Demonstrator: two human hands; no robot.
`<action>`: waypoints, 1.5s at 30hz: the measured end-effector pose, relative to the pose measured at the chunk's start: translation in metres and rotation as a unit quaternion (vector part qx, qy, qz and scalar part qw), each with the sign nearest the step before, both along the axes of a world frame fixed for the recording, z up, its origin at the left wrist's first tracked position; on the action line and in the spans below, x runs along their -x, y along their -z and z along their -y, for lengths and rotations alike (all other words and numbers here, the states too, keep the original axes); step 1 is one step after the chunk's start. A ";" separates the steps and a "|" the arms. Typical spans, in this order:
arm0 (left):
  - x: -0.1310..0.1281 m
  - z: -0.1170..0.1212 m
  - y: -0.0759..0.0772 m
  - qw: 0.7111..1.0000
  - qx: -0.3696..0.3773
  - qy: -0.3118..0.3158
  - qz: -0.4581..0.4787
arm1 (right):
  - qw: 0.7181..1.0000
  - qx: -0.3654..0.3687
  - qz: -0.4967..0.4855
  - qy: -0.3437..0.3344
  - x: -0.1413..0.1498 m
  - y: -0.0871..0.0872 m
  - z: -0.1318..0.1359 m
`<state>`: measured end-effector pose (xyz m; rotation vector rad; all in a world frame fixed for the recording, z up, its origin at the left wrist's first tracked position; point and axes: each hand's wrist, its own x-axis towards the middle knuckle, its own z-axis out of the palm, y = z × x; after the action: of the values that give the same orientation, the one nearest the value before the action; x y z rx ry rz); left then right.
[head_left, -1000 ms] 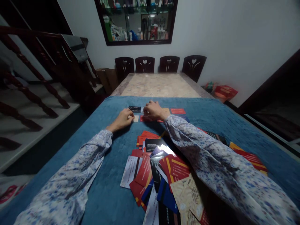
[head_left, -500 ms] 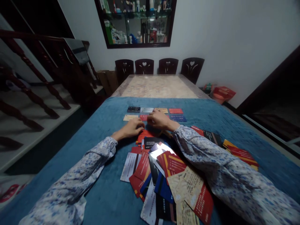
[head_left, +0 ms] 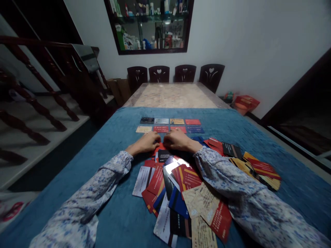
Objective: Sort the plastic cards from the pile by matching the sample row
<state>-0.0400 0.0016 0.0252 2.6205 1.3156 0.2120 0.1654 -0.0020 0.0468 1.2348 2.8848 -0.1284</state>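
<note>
My left hand (head_left: 149, 141) rests at the far end of a loose pile of cards, its fingers curled down beside an orange-red card (head_left: 158, 148). Close to its right, my right hand (head_left: 178, 139) is also curled over the pile. Whatever the fingertips grip is hidden. Just beyond my hands, cards lie in two neat rows: a black card (head_left: 147, 120), a silver card (head_left: 161, 121), a yellow card (head_left: 177, 121) and a red card (head_left: 193, 122) behind; a cream card (head_left: 143, 129), red ones and a blue card (head_left: 195, 130) in front.
The mixed card pile (head_left: 191, 179) spreads toward me between my forearms. More cards (head_left: 263, 168) lie right of my right sleeve. A blue cloth (head_left: 111, 203) covers the near table. Chairs (head_left: 159, 74) stand at the far end; a stair railing (head_left: 38, 93) is left.
My right hand has drawn back toward me from the rows to the pile, uncovering the yellow card and a red card. My left hand has shifted slightly right.
</note>
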 end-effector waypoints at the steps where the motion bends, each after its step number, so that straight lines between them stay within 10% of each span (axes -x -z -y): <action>1: -0.001 0.000 -0.001 1.000 0.008 -0.007 -0.006 | 1.000 0.003 -0.003 0.000 0.000 0.001 0.000; 35: -0.012 -0.012 -0.001 0.986 0.102 -0.130 0.009 | 0.998 0.037 -0.045 0.024 -0.003 0.011 -0.003; 45: -0.007 -0.020 0.007 0.980 0.016 -0.165 0.112 | 0.995 0.054 -0.075 0.034 -0.001 0.012 -0.002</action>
<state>-0.0325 0.0218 0.0182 2.2565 1.6428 0.5154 0.1666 0.0005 0.0346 1.3616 2.9136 -0.3877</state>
